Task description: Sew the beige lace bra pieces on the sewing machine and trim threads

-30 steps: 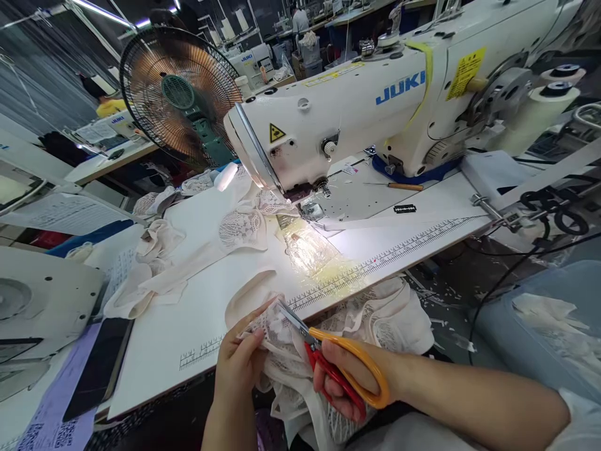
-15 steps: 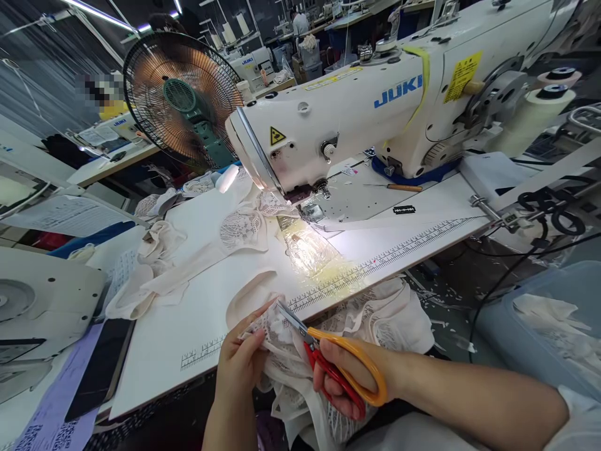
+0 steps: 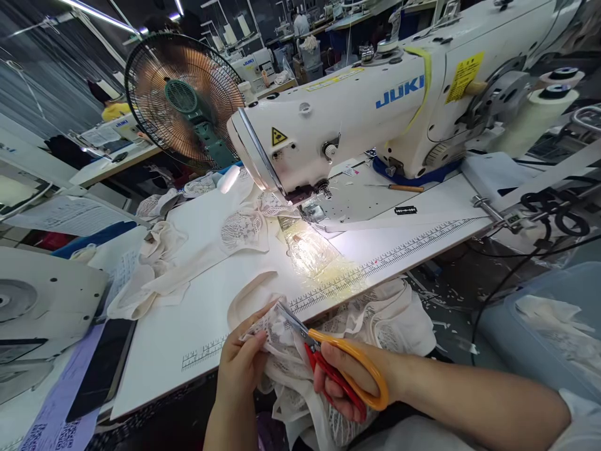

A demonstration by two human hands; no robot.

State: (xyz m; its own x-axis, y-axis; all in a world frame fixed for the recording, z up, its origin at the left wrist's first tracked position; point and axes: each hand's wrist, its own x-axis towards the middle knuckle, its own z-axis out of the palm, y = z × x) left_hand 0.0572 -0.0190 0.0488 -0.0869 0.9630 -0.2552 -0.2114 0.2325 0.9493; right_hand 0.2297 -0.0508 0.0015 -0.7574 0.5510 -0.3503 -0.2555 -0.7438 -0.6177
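Pale lace fabric [image 3: 282, 351] is bunched at the near edge of the white tabletop [image 3: 197, 326], partly over the edge and down toward my lap. My left hand [image 3: 241, 369] pinches a fold of it between thumb and fingers, just at the printed ruler line [image 3: 375, 263] along the tabletop edge. My right hand [image 3: 347, 382] is closed around the orange and red handles of the scissors [image 3: 328, 360]; the blades point up and left, and the tips lie on the lace beside my left fingers. I cannot tell how far the blades are open.

In front of the hands the tabletop has free room up to the lit patch under the needle. To the left of this room more beige pieces [image 3: 154, 269] lie in a loose heap. The white sewing machine [image 3: 375, 106] stands behind and closes the far side. A razor blade [image 3: 405, 210] and a small screwdriver [image 3: 399, 186] lie near its base, well apart from my hands. A fan [image 3: 183, 100] stands behind the tabletop on the left, and a dark phone [image 3: 101, 369] lies on the left beside the tabletop.
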